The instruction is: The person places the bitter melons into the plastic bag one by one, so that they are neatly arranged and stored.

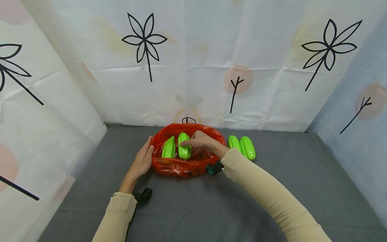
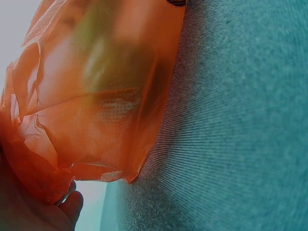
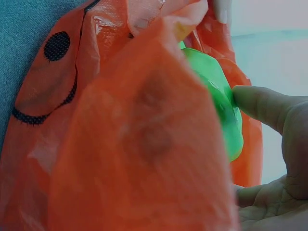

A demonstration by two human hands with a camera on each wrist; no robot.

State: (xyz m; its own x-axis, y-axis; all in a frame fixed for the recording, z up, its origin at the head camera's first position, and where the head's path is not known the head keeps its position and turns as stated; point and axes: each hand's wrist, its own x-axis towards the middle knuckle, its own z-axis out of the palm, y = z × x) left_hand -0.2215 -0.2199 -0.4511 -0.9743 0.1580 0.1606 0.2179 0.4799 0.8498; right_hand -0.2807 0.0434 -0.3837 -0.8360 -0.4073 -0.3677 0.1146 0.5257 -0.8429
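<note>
A red plastic bag (image 1: 178, 168) lies with its mouth spread wide on the grey table. My left hand (image 1: 141, 162) holds its left rim; the left wrist view shows the fingertips against the gathered plastic (image 2: 91, 139). Inside the bag opening, my right hand (image 1: 203, 141) grips a glossy, bright green oblong item (image 1: 184, 152), thumb pressed on its side. The right wrist view shows this green item (image 3: 219, 96) partly hidden behind a raised red flap. Another green oblong item (image 1: 168, 148) is in the bag, left of the gripped one.
Two more green oblong items, one (image 1: 234, 143) beside the other (image 1: 248, 148), lie on the table right of the bag, near my right forearm. A white patterned cloth (image 1: 193, 84) hangs behind the table (image 1: 187, 208) and along both sides.
</note>
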